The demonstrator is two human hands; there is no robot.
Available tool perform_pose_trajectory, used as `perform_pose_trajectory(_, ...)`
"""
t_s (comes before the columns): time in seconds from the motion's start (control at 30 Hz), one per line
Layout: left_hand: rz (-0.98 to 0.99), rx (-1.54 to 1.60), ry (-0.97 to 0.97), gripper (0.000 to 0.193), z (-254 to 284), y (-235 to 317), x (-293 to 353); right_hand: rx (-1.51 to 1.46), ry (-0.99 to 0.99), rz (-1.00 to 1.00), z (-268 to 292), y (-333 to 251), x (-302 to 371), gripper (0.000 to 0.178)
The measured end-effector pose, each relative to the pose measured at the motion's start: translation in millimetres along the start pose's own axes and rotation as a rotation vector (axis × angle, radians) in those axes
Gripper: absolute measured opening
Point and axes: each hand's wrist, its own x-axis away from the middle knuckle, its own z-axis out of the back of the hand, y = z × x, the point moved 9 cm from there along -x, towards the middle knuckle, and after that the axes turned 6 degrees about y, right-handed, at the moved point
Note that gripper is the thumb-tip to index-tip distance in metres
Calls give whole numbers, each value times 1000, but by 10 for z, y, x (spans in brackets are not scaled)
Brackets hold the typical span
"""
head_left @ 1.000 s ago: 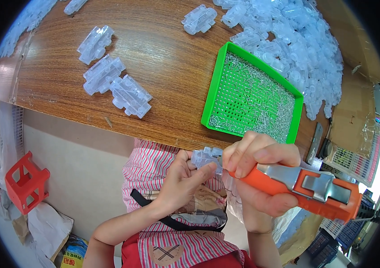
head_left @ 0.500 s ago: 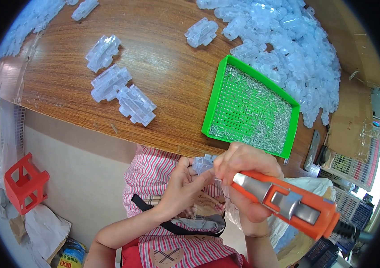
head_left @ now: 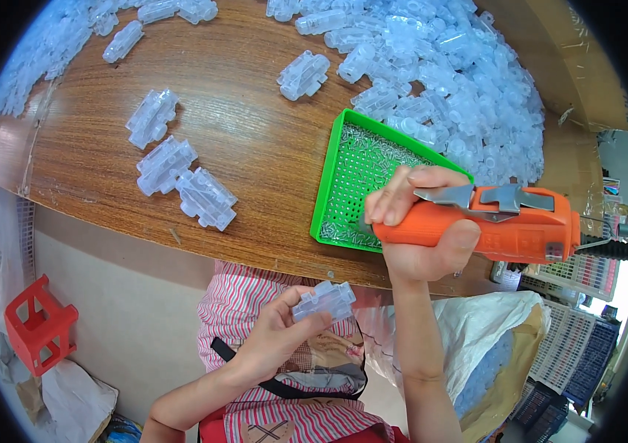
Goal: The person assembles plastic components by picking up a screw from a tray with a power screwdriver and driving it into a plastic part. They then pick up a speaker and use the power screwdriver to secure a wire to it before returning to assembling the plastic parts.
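My left hand pinches a clear plastic part between thumb and fingers, just off the table's front edge and above my lap. My right hand is wrapped round an orange electric screwdriver with a grey metal lever on top and a black cable. The driver's tip is over the near side of a green perforated tray of small silver screws. Whether a screw sits on the tip is too small to tell.
Several clear parts lie on the wooden table to the left. A large heap of them fills the far right, another the far left. A red stool stands on the floor at left; an open sack is at lower right.
My right hand has lifted the screwdriver away from the plastic part and over the screw tray. My left hand has moved slightly lower with the part. The view has shifted a little.
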Motion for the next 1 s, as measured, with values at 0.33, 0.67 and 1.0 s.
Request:
perform_pose_trajectory(0.33, -59, -142, 36, 26, 25, -2, -77, 77, 55, -11, 31, 57, 15, 64)
perform_pose_trajectory(0.67, -151, -186, 17, 25, -7, -8, -153, 108, 7, 41, -13, -51, 41, 67)
perform_pose_trajectory(1.0, -222, -221, 25, 23, -18, 62, -160, 152, -159, -9, -328, -486, 436, 67)
